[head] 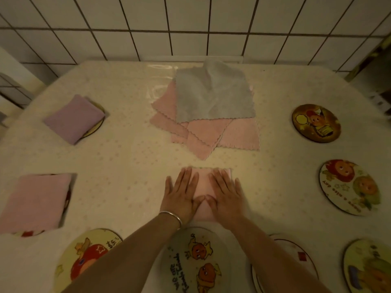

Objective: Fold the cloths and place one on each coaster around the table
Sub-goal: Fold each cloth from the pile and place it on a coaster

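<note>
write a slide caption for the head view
Both hands press a folded pink cloth flat.

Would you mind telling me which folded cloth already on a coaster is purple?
The far-left folded cloth; the nearer one on the left is pink.

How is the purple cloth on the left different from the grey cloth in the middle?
The purple cloth is folded into a small thick square, while the grey cloth lies spread open, with one far corner rumpled. The purple cloth sits on a coaster near the left edge; the grey cloth lies on top of a pile of pink cloths in the middle. No hand touches either.
</note>
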